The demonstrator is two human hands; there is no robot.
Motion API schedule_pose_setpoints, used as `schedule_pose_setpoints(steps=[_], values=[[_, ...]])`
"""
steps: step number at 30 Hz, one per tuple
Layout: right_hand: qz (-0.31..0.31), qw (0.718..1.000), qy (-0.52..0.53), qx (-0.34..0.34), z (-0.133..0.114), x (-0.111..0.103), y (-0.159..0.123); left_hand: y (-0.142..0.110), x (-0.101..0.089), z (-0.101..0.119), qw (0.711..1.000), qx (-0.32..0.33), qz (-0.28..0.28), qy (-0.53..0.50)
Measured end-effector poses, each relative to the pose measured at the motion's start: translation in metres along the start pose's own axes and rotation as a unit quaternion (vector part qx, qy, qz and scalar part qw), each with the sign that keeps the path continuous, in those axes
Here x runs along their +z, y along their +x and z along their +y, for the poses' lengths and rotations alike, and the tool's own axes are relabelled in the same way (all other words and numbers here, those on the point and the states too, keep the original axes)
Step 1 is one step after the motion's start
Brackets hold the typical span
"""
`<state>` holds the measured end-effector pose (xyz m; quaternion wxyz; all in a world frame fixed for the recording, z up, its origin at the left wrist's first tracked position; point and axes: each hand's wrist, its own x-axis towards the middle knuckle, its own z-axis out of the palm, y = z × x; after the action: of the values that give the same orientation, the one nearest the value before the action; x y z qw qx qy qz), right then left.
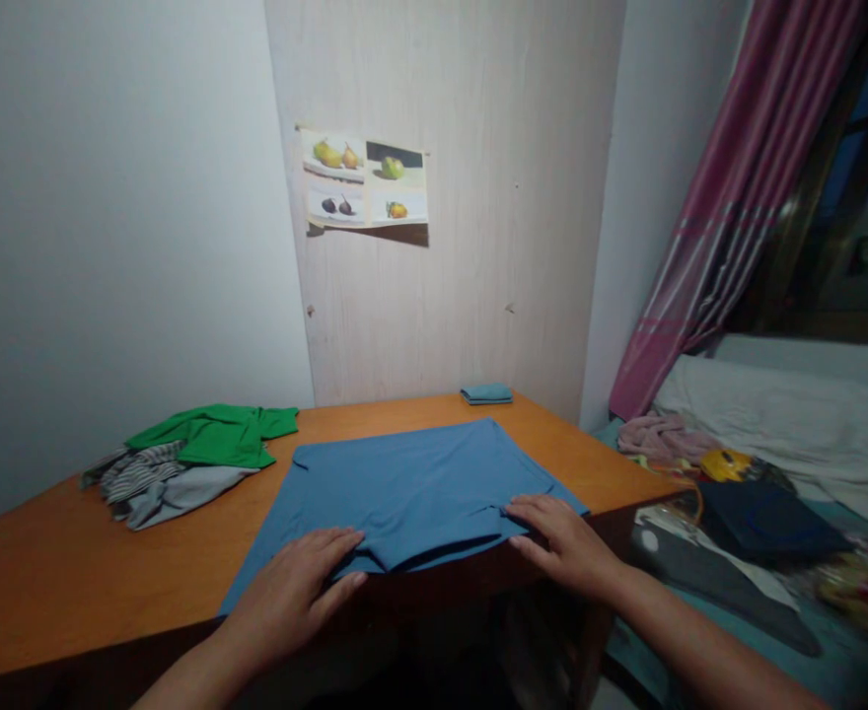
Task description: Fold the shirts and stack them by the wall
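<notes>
A blue garment (419, 483) lies spread over the table, its near edge at the table's front. That edge bunches and gapes between my hands, showing a dark opening. At the left part of the near edge, my left hand (297, 587) has its fingers on top and its thumb lower, with cloth between them. My right hand (567, 542) holds the right part of the edge in much the same way, fingers over the fabric and thumb beneath. Both grips look loose, and the fingertips partly cover the cloth.
On the orange-brown table (145, 582), a green shirt (231, 434) lies heaped on striped and grey clothes (182, 493) at left. A small folded teal cloth (487, 394) sits at the back edge. Right of the table is a bed with a dark blue folded item (766, 518) and other clutter.
</notes>
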<state>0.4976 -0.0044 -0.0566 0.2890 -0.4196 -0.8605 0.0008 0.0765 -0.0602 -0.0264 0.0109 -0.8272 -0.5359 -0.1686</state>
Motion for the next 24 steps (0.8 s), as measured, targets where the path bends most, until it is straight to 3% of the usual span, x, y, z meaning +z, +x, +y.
schedule_pose_setpoints(steps=[5, 13, 20, 24], values=[[0.034, 0.997, 0.059, 0.027, 0.011, -0.01, 0.01, 0.008, -0.014, -0.014, 0.995, -0.048, 0.004, -0.089], [0.099, 0.982, 0.114, 0.114, 0.047, -0.013, 0.055, 0.047, -0.029, -0.062, 0.981, -0.114, 0.044, -0.153], [0.074, 0.976, 0.131, 0.155, 0.09, -0.004, 0.112, 0.09, -0.027, -0.123, 0.985, -0.137, 0.034, -0.098], [0.06, 0.958, 0.163, 0.228, 0.111, 0.007, 0.156, 0.122, -0.021, -0.15, 0.987, -0.148, 0.017, -0.065]])
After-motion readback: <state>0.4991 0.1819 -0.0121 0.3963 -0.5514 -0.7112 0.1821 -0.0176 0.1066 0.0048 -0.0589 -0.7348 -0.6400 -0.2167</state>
